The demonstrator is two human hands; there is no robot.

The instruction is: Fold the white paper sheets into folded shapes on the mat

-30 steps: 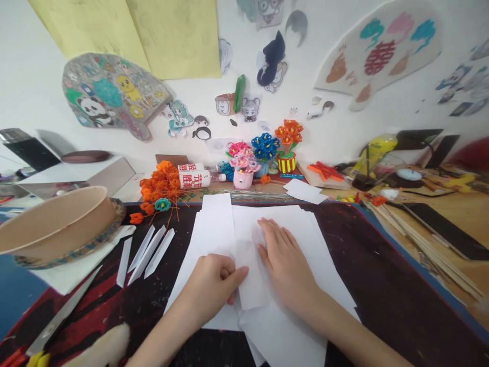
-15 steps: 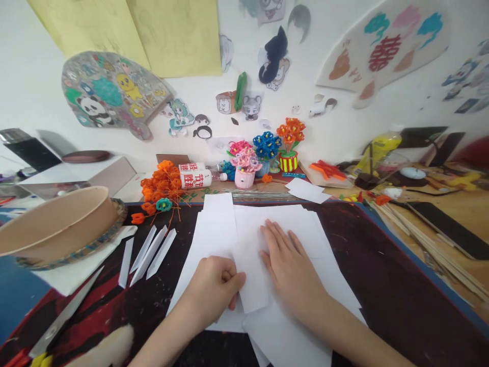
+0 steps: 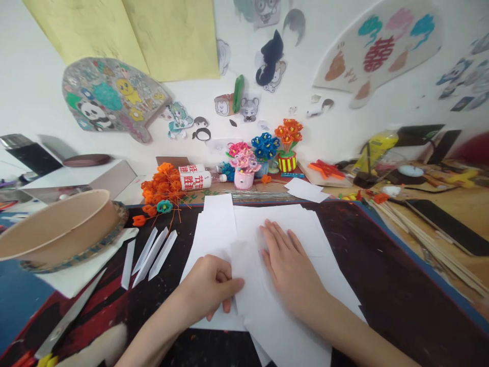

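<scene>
White paper sheets (image 3: 282, 326) lie overlapping on the dark mat in front of me. My right hand (image 3: 292, 265) rests flat on them, its fingers stretched out and pointing away from me. On the left side, my left hand (image 3: 214, 285) is closed, thumb against curled fingers, at the left edge of a white paper strip (image 3: 248, 278). The strip's edge is pinched between them. Another strip (image 3: 219, 219) lies flat beyond my left hand, its far end sticking out past the sheets. Several narrow folded paper pieces (image 3: 152, 255) lie left of the sheets.
Scissors (image 3: 69, 316) and a round tan container (image 3: 57, 219) are at the left. Orange flowers (image 3: 162, 186), a bottle (image 3: 195, 181) and small flower pots (image 3: 244, 179) stand or lie along the back. At the right are thin sticks (image 3: 431, 244) and a black phone (image 3: 451, 227).
My left hand has shifted slightly left, and the near end of the strip beside it has moved or bent. My right hand stays flat in the same place.
</scene>
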